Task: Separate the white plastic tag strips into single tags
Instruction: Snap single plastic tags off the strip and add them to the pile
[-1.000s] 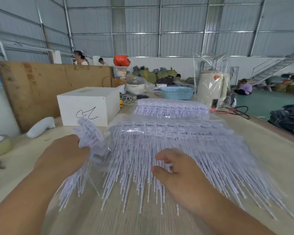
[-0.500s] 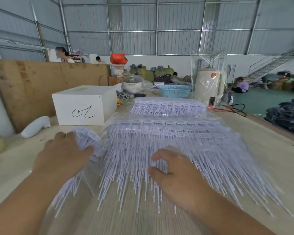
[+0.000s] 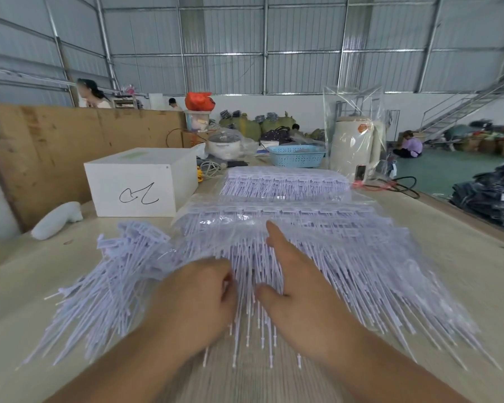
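Observation:
A wide pile of white plastic tag strips [image 3: 346,257] lies in clear wrap on the table, thin tails pointing toward me. My right hand [image 3: 300,298] rests flat on the middle of it, fingers straight. Just to its left, my left hand [image 3: 198,303] curls its fingers round some tails at the pile's near edge; the fingertips are hidden. A looser bundle of tags [image 3: 114,280] lies on the table to the left, touched by neither hand. Behind the pile is a second wrapped stack of strips [image 3: 282,181].
A white box [image 3: 134,184] with a scribble stands at the back left, before a wooden board [image 3: 56,146]. A white lump [image 3: 57,219] lies by it. Behind are a blue basket [image 3: 296,156], a bagged white appliance [image 3: 354,146] and cables [image 3: 399,184]. People work far off.
My left hand has let go of the loose bundle, which now lies on the table, and moved right to the main pile. My right hand has straightened its fingers forward over the pile.

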`<state>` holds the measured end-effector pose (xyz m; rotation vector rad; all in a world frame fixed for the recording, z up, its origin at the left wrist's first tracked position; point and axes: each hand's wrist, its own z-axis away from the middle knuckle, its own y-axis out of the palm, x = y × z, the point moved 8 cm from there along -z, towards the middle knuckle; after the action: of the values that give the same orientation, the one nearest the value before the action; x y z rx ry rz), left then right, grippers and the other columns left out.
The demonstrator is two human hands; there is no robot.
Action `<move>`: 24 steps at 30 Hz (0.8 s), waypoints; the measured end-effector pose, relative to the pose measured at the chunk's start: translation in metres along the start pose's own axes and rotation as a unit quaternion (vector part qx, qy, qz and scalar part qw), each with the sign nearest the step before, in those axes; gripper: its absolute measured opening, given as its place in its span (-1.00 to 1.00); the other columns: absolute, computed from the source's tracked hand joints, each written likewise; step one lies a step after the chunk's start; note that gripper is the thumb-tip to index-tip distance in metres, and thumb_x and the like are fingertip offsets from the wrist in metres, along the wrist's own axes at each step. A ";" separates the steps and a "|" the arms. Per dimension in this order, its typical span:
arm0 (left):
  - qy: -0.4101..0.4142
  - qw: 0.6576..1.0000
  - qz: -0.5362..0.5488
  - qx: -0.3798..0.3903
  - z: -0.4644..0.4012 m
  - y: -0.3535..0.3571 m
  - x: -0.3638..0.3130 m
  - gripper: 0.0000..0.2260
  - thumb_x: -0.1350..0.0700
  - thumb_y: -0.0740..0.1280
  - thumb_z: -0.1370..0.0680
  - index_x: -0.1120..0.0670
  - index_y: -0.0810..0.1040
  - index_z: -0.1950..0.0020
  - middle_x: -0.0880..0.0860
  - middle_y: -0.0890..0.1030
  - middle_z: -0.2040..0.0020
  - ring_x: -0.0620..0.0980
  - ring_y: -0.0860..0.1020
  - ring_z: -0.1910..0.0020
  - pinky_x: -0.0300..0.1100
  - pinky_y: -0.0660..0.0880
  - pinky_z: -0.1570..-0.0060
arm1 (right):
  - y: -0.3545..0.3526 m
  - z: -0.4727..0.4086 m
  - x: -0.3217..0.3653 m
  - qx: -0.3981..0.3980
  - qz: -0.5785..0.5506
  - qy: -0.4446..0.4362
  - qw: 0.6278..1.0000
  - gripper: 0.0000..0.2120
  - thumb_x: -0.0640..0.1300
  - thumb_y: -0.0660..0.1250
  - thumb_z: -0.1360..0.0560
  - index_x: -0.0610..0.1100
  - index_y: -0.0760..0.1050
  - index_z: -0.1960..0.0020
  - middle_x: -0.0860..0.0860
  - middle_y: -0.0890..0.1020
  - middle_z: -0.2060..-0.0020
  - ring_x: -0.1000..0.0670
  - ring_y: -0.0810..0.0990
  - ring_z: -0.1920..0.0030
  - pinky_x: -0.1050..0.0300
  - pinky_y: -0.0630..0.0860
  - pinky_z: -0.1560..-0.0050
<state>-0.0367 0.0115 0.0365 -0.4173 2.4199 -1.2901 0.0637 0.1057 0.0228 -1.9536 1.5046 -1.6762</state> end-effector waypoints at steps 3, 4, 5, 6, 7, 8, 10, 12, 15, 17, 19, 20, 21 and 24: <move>-0.059 0.998 -0.007 -0.032 -0.009 0.002 0.026 -0.83 -0.08 0.25 -0.54 -0.02 0.49 0.16 -0.09 0.53 0.22 -0.05 0.52 0.22 -0.12 0.51 0.24 | 0.006 0.000 0.001 0.023 0.017 -0.003 1.000 -0.22 -0.03 0.25 -0.58 0.25 -0.23 -0.55 0.32 0.10 -0.46 0.26 -0.01 -0.47 0.35 -0.04 -0.33; -0.072 0.997 -0.007 -0.038 -0.012 0.003 0.029 -0.82 -0.10 0.26 -0.54 -0.03 0.51 0.14 -0.09 0.54 0.22 -0.04 0.53 0.21 -0.13 0.51 0.25 | 0.009 0.000 0.002 0.033 0.026 -0.004 0.999 -0.22 -0.03 0.25 -0.58 0.22 -0.22 -0.56 0.28 0.07 -0.50 0.20 -0.04 -0.51 0.30 -0.05 -0.37; -0.081 0.996 -0.013 -0.040 -0.014 0.004 0.031 -0.81 -0.12 0.26 -0.55 -0.04 0.52 0.13 -0.08 0.56 0.21 -0.03 0.54 0.20 -0.14 0.49 0.26 | 0.012 0.000 0.003 0.041 0.034 -0.007 0.999 -0.23 -0.03 0.25 -0.58 0.19 -0.20 -0.57 0.25 0.05 -0.53 0.16 -0.06 -0.53 0.28 -0.08 -0.39; -0.086 0.995 -0.025 -0.038 -0.016 0.006 0.031 -0.79 -0.14 0.24 -0.55 -0.04 0.52 0.13 -0.08 0.56 0.21 -0.04 0.54 0.21 -0.16 0.46 0.29 | 0.014 0.001 0.004 0.048 0.041 -0.009 0.998 -0.24 -0.04 0.24 -0.58 0.16 -0.19 -0.57 0.24 0.04 -0.54 0.15 -0.06 -0.53 0.29 -0.09 -0.39; -0.088 0.995 -0.043 -0.033 -0.017 0.009 0.031 -0.78 -0.14 0.23 -0.56 -0.03 0.49 0.15 -0.08 0.56 0.21 -0.04 0.53 0.23 -0.18 0.40 0.35 | 0.016 0.001 0.005 0.053 0.047 -0.010 0.997 -0.25 -0.03 0.24 -0.58 0.14 -0.17 -0.58 0.24 0.04 -0.53 0.15 -0.05 -0.53 0.30 -0.08 -0.37; -0.088 0.994 -0.060 -0.028 -0.017 0.011 0.030 -0.78 -0.13 0.21 -0.57 -0.03 0.45 0.18 -0.07 0.55 0.24 -0.05 0.50 0.27 -0.20 0.31 0.42 | 0.017 0.001 0.006 0.056 0.054 -0.011 0.997 -0.26 -0.03 0.23 -0.59 0.13 -0.16 -0.58 0.24 0.05 -0.53 0.16 -0.03 -0.51 0.32 -0.06 -0.34; -0.090 0.993 -0.067 -0.025 -0.014 0.012 0.029 -0.75 -0.07 0.20 -0.57 -0.02 0.35 0.28 -0.07 0.48 0.32 -0.06 0.43 0.33 -0.23 0.18 0.48 | 0.017 0.001 0.006 0.056 0.061 -0.012 0.996 -0.29 -0.03 0.23 -0.59 0.12 -0.12 -0.58 0.24 0.07 -0.52 0.17 0.00 -0.49 0.34 -0.03 -0.30; -0.100 0.994 -0.030 -0.023 -0.013 0.010 0.031 -0.76 -0.03 0.21 -0.54 -0.01 0.36 0.31 -0.08 0.47 0.36 -0.10 0.44 0.36 -0.23 0.22 0.47 | 0.017 0.001 0.005 0.055 0.064 -0.012 0.996 -0.30 -0.02 0.23 -0.58 0.11 -0.09 -0.59 0.23 0.08 -0.52 0.17 0.00 -0.49 0.33 -0.01 -0.30; -0.112 0.991 0.065 -0.012 -0.010 0.007 0.028 -0.84 -0.03 0.28 -0.48 -0.03 0.46 0.29 -0.09 0.54 0.38 -0.16 0.49 0.37 -0.20 0.38 0.42 | 0.018 0.000 0.002 0.060 0.063 -0.007 0.996 -0.30 -0.01 0.23 -0.57 0.10 -0.08 -0.59 0.21 0.09 -0.53 0.15 0.00 -0.50 0.32 -0.01 -0.30; -0.094 0.987 0.127 -0.001 -0.005 0.006 0.020 -0.86 -0.01 0.31 -0.43 -0.03 0.47 0.32 -0.09 0.55 0.40 -0.18 0.50 0.40 -0.17 0.46 0.37 | 0.019 -0.001 -0.001 0.062 0.065 -0.005 0.996 -0.29 0.00 0.24 -0.56 0.10 -0.07 -0.59 0.20 0.10 -0.53 0.14 0.01 -0.50 0.32 -0.01 -0.30; -0.058 0.985 0.162 0.023 0.001 0.004 0.007 -0.88 -0.01 0.31 -0.38 -0.03 0.47 0.34 -0.19 0.56 0.35 -0.19 0.50 0.38 -0.22 0.41 0.39 | 0.017 -0.003 -0.004 0.049 0.064 -0.004 0.997 -0.28 -0.02 0.27 -0.54 0.07 -0.03 -0.59 0.16 0.12 -0.54 0.13 0.04 -0.51 0.33 -0.01 -0.30; -0.035 0.983 0.178 0.039 0.004 0.003 -0.002 -0.89 -0.04 0.29 -0.34 -0.04 0.47 0.33 -0.23 0.55 0.34 -0.20 0.50 0.37 -0.27 0.36 0.42 | 0.015 -0.004 -0.006 0.041 0.057 -0.001 0.998 -0.28 -0.03 0.28 -0.53 0.07 -0.01 -0.58 0.14 0.14 -0.54 0.13 0.05 -0.51 0.34 0.00 -0.31; -0.009 0.979 0.198 0.055 0.007 0.001 -0.010 -0.89 -0.08 0.26 -0.30 -0.07 0.47 0.30 -0.22 0.54 0.37 -0.19 0.48 0.39 -0.29 0.33 0.44 | 0.013 -0.005 -0.007 0.034 0.046 0.003 0.998 -0.28 -0.05 0.29 -0.52 0.06 0.03 -0.58 0.13 0.16 -0.53 0.13 0.07 -0.51 0.34 0.01 -0.32; 0.073 0.963 0.240 0.101 0.014 -0.004 -0.031 -0.87 -0.11 0.18 -0.26 -0.11 0.45 0.32 -0.16 0.46 0.48 -0.17 0.41 0.47 -0.31 0.28 0.45 | 0.007 -0.005 -0.007 0.008 0.033 0.002 0.999 -0.34 -0.11 0.29 -0.51 0.04 0.13 -0.55 0.08 0.24 -0.50 0.20 0.19 -0.45 0.39 0.06 -0.35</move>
<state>-0.0029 0.0125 0.0383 0.3164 2.2698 -1.3529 0.0565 0.1102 0.0154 -1.8722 1.5348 -1.6603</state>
